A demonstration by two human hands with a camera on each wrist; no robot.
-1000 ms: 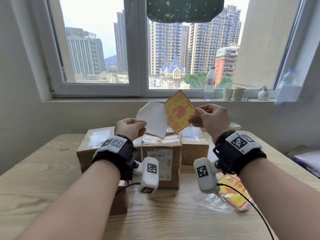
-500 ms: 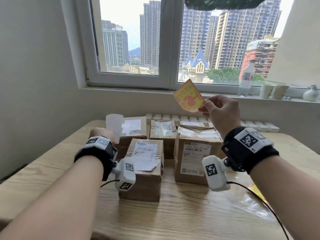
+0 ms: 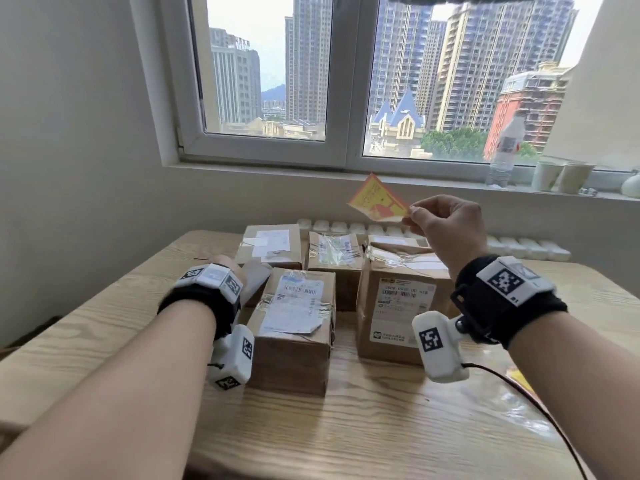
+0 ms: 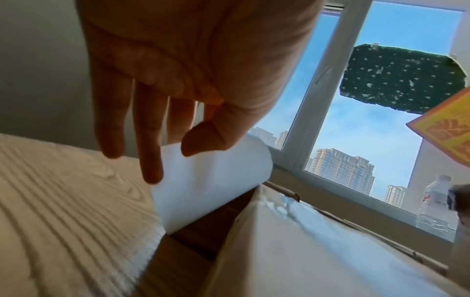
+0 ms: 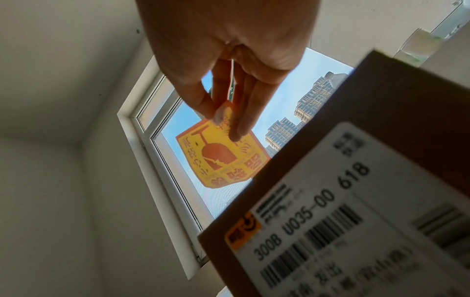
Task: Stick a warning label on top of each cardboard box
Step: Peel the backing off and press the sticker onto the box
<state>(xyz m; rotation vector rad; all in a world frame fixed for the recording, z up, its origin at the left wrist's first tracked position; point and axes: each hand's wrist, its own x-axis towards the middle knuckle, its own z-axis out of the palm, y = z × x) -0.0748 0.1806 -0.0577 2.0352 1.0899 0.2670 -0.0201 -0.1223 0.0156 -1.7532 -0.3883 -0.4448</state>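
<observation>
Several taped cardboard boxes stand on the wooden table (image 3: 346, 431): a low front-left box (image 3: 294, 334), a taller front-right box (image 3: 398, 306) and boxes behind them (image 3: 270, 242). My right hand (image 3: 410, 214) is raised above the front-right box and pinches a corner of a yellow-and-orange warning label (image 3: 377, 202). In the right wrist view the label (image 5: 223, 156) hangs from thumb and fingers (image 5: 223, 124). My left hand (image 3: 235, 268) is low, left of the front-left box, pinching a white backing sheet (image 4: 211, 180) between thumb and fingers.
A water bottle (image 3: 504, 150) and paper cups (image 3: 561, 176) stand on the window sill. A white ribbed strip (image 3: 519, 245) runs behind the table. More yellow labels (image 3: 519, 379) lie at the table's right edge. A wall closes the left side.
The left hand has dropped from beside the label to table height at the left of the boxes, taking the white backing sheet with it. The right hand keeps the label raised, now tilted flatter.
</observation>
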